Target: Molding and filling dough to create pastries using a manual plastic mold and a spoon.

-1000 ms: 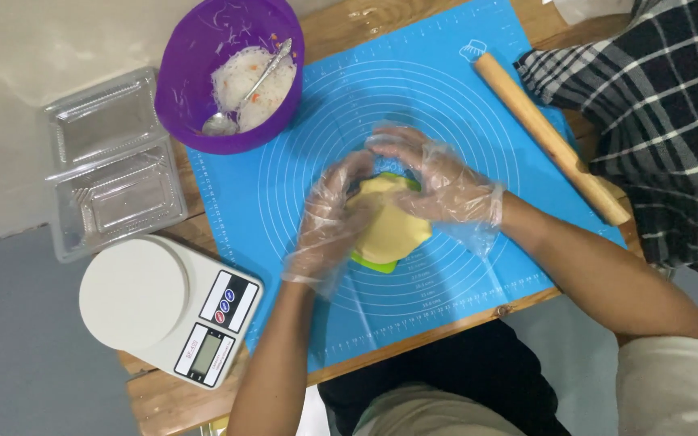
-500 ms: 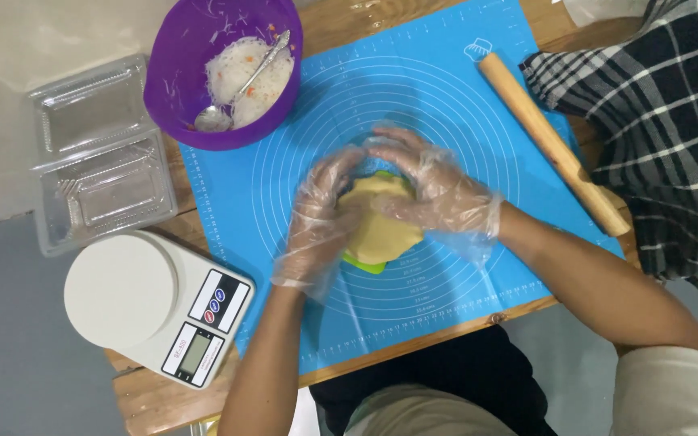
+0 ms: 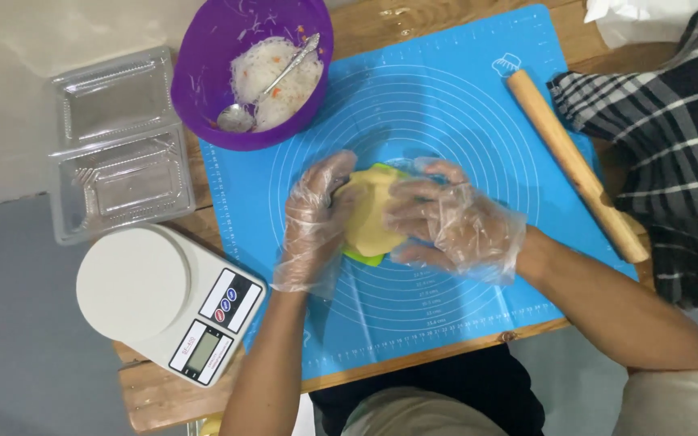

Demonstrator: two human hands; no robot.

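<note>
Both my hands wear clear plastic gloves and press on a round of pale yellow dough (image 3: 367, 216) in the middle of a blue silicone baking mat (image 3: 446, 97). The dough lies over a green mould (image 3: 363, 258) whose edge shows beneath it. My left hand (image 3: 314, 222) cups the dough's left side with curled fingers. My right hand (image 3: 450, 220) lies over its right side, fingers spread across the top. A purple bowl (image 3: 203, 56) with white shredded filling and a metal spoon (image 3: 272, 81) stands at the mat's upper left corner.
A wooden rolling pin (image 3: 575, 165) lies diagonally at the mat's right edge. A white kitchen scale (image 3: 167, 299) sits at the table's lower left. An open clear plastic clamshell box (image 3: 115, 145) lies left of the bowl. A checked dark cloth (image 3: 672, 137) covers the right side.
My hands have kept working round the dough, my right fingers now lying further across its top. The camera view has shifted slightly; the bowl, scale and rolling pin have not moved.
</note>
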